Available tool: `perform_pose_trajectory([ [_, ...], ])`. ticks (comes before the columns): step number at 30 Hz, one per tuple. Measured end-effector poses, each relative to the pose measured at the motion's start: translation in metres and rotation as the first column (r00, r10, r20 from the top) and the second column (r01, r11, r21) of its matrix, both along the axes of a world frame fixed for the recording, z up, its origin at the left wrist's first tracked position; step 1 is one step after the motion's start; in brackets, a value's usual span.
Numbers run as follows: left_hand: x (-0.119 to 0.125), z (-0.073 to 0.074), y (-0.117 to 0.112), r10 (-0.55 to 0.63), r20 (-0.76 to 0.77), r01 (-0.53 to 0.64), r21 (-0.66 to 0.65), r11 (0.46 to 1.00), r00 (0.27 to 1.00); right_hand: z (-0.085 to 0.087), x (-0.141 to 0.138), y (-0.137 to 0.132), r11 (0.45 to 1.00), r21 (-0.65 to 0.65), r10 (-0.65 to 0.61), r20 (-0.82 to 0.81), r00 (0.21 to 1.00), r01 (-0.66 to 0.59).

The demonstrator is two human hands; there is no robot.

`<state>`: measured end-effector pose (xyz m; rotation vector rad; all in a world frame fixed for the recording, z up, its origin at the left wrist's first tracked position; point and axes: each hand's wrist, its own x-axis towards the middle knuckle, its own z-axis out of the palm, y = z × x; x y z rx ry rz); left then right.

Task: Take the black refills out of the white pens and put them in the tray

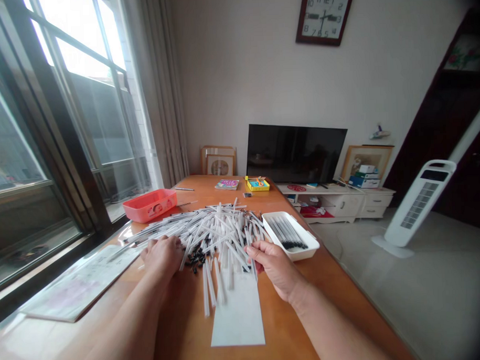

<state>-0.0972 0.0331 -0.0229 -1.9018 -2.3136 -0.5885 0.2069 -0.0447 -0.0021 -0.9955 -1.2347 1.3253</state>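
A big heap of white pen barrels (pixel 210 231) lies across the middle of the orange wooden table (pixel 182 329), with small black caps (pixel 195 257) scattered at its near edge. My left hand (pixel 161 255) rests knuckles-up on the heap's left side, fingers curled into the barrels. My right hand (pixel 272 263) is at the heap's right edge, fingers pinched round a white barrel. A white tray (pixel 307 246) holding several dark pen refills sits just right of that hand. A white paper sheet (pixel 239 316) lies under the nearest barrels.
A red plastic tray (pixel 149 204) stands at the far left of the table, a printed sheet (pixel 78 285) near the window edge. A book (pixel 226 184) and a yellow box (pixel 257 184) lie at the far end. Beyond are a television (pixel 296 153) and a white tower fan (pixel 416 205).
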Motion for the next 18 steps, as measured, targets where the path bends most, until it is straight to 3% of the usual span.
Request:
perform_pose_trajectory([
  [3, 0.005, 0.002, -0.001, -0.014, -0.015, 0.014, -0.021, 1.000, 1.000, 0.002, 0.000, 0.000, 1.000, 0.004, -0.004, -0.002, 1.000, 0.004],
  [6, 0.012, 0.007, -0.004, -0.068, -0.025, 0.069, 0.038, 0.997, 0.997, 0.002, 0.000, 0.000, 1.000, 0.005, -0.016, -0.004, 1.000, 0.016],
  [10, 0.032, 0.013, -0.011, -0.299, 0.108, 0.273, 0.205, 0.940, 0.948, 0.002, 0.001, 0.000, 0.999, -0.001, -0.052, -0.034, 0.998, 0.052],
  [12, 0.047, 0.013, -0.016, -0.451, 0.280, 0.381, 0.270, 0.884, 0.847, 0.002, 0.001, 0.001, 0.997, 0.003, -0.076, -0.067, 0.995, 0.076],
  [14, 0.063, 0.010, -0.023, -0.557, 0.497, 0.460, 0.314, 0.831, 0.666, 0.003, 0.001, 0.001, 0.994, 0.011, -0.103, -0.117, 0.988, 0.105],
  [16, 0.078, 0.007, -0.030, -0.605, 0.656, 0.550, 0.329, 0.768, 0.452, 0.004, 0.001, 0.001, 0.992, 0.018, -0.120, -0.174, 0.977, 0.125],
  [18, 0.088, 0.006, -0.036, -0.603, 0.725, 0.617, 0.316, 0.721, 0.333, 0.005, 0.001, 0.001, 0.990, 0.020, -0.133, -0.226, 0.965, 0.142],
])
